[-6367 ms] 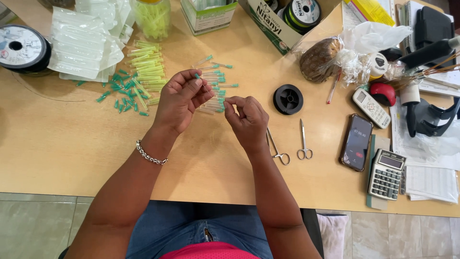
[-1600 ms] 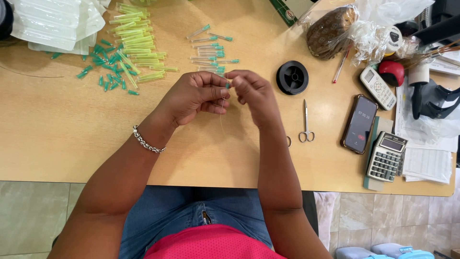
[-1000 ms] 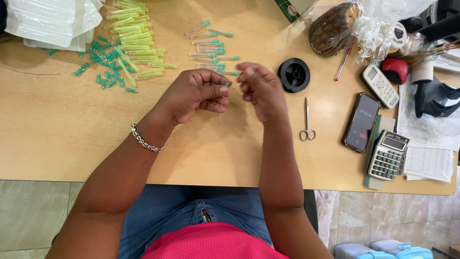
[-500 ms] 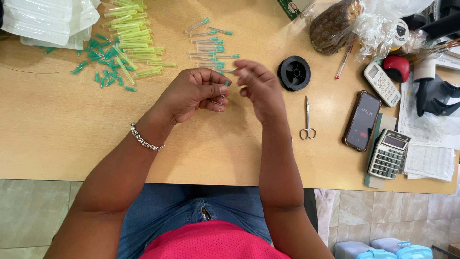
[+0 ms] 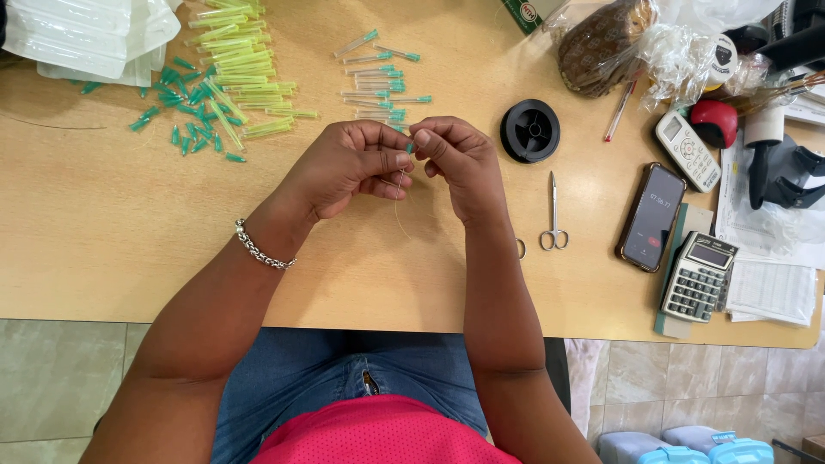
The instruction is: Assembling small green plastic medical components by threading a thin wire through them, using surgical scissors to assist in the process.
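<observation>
Wooden desk (image 5: 103,223): left hand (image 5: 344,167) and right hand (image 5: 455,155) pinched together on a teal-tipped needle (image 5: 409,148), thin thread (image 5: 397,210) dangling, just left of the black spool (image 5: 530,131).

Bright, even overhead light, soft short shadows under both hands (image 5: 404,163) on the wooden table (image 5: 103,232). Glare on the clear plastic bags (image 5: 687,51) top right, mild sheen on the phone screen (image 5: 650,216). Sharp focus, slight wide-angle bending at the edges.

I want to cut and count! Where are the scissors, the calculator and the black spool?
scissors (image 5: 554,215), head view, on the pivot.
calculator (image 5: 698,278), head view, on the keypad.
black spool (image 5: 530,131), head view, on the hub.
</observation>
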